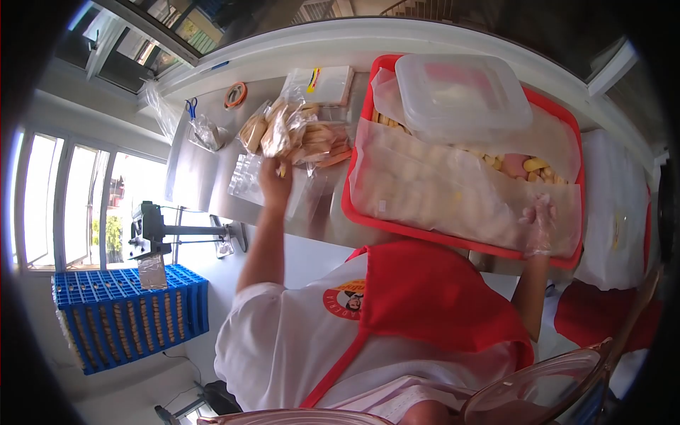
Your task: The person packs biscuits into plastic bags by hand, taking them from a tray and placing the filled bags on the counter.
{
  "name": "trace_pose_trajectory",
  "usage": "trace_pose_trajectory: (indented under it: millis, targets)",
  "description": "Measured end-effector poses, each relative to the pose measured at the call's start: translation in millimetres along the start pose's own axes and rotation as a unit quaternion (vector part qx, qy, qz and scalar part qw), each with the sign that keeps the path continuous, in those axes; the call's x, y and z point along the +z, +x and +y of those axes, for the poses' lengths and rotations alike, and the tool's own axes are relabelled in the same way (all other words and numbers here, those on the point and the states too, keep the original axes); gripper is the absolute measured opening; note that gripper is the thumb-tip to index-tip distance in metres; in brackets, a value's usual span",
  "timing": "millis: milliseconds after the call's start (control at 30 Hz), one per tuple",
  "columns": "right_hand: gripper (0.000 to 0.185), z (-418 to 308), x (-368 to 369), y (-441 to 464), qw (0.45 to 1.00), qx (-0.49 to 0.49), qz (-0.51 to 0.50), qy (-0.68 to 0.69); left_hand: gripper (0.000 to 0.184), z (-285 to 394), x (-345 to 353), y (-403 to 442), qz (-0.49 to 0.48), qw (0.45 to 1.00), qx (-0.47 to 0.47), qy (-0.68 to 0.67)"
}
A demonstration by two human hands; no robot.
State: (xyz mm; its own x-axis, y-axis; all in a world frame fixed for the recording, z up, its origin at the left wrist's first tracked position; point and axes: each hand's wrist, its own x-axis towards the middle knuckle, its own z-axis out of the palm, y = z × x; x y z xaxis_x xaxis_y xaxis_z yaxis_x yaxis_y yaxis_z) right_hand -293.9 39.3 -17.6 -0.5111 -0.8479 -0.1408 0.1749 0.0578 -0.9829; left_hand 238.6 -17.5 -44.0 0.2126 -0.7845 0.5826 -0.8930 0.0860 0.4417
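My left hand point(276, 183) is bare and closed at the near edge of a pile of clear bags of long pale pieces point(294, 131). A small yellow bit shows at its fingers; what it holds is unclear. In a clear plastic glove, my right hand point(540, 218) rests with fingers apart on the paper sheet point(439, 191) near the right end of the red tray point(354, 205). Between the sheets, yellowish pieces point(538, 170) show. A translucent lidded box point(464, 95) sits on the tray's far side.
Flat clear bags point(248, 177), blue scissors point(191, 108), an orange tape roll point(235, 95) and a stack of plastic sleeves point(333, 83) lie on the metal table point(191, 173). Left are a black device on an arm point(149, 228) and blue crates point(127, 312). A plastic-covered container point(613, 212) stands right.
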Motion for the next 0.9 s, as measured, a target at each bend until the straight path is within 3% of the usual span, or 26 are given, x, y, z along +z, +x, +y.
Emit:
trace_pose_trajectory:
  millis: [33,100,167,267,367,467,500,567,600,633,667,733,767,800,900]
  targets:
    - [0.026,3.7,-7.0,2.6,1.000,0.011,0.005,0.015,0.014,1.9,7.5,-28.7,-0.023,0.998,0.005,-0.052]
    - [0.031,14.1,-23.9,10.3,0.998,0.037,0.013,0.043,0.025,4.0,15.5,-73.7,-0.082,0.990,-0.005,0.114]
    - [0.029,2.6,-14.0,1.9,0.993,0.068,0.011,0.097,0.030,13.4,15.7,-92.6,-0.116,0.978,-0.037,0.171]
    - [0.025,10.1,-17.7,6.3,0.992,0.073,-0.004,0.102,0.028,-19.5,28.4,-96.7,-0.127,0.987,-0.085,0.045]
    - [0.022,15.3,-21.5,6.9,0.994,0.056,-0.013,0.092,0.021,-20.7,19.6,-78.7,-0.209,0.964,-0.165,0.024]
    - [0.021,13.0,-22.7,2.6,0.996,0.052,-0.010,0.066,0.016,-2.9,2.1,-50.2,-0.286,0.927,-0.188,0.151]
    - [0.021,11.2,-22.9,3.0,0.997,0.052,-0.010,0.052,0.014,14.9,-12.9,-37.9,-0.279,0.938,-0.185,0.093]
    - [0.023,19.3,-23.5,7.0,0.989,-0.067,-0.020,-0.133,0.010,58.4,-49.2,-13.8,-0.265,0.948,-0.177,-0.024]
    - [0.023,21.9,-23.9,10.4,0.966,-0.125,-0.023,-0.225,0.008,71.0,-54.5,-7.6,-0.236,0.935,-0.210,-0.162]
    - [0.024,17.1,-11.9,5.4,0.967,-0.127,-0.052,-0.215,0.005,82.4,-57.2,-2.5,-0.203,0.902,-0.239,-0.297]
    - [0.025,15.8,4.3,-2.9,0.967,-0.129,-0.079,-0.205,0.005,96.8,-54.9,3.2,-0.175,0.900,-0.218,-0.335]
    - [0.018,17.4,36.5,-19.2,0.956,-0.173,-0.101,-0.213,0.004,103.4,-33.6,4.9,-0.149,0.921,-0.161,-0.322]
    - [0.018,3.8,52.1,-27.5,0.900,-0.305,-0.154,-0.272,0.003,106.4,-25.3,7.3,-0.134,0.930,-0.131,-0.316]
    - [0.019,-9.8,63.1,-32.6,0.818,-0.427,-0.203,-0.327,0.003,111.2,-22.6,8.5,-0.141,0.965,-0.116,-0.190]
    - [0.018,-14.1,74.4,-30.4,0.757,-0.515,-0.272,-0.295,0.006,112.8,-14.1,7.1,-0.066,0.993,-0.042,-0.089]
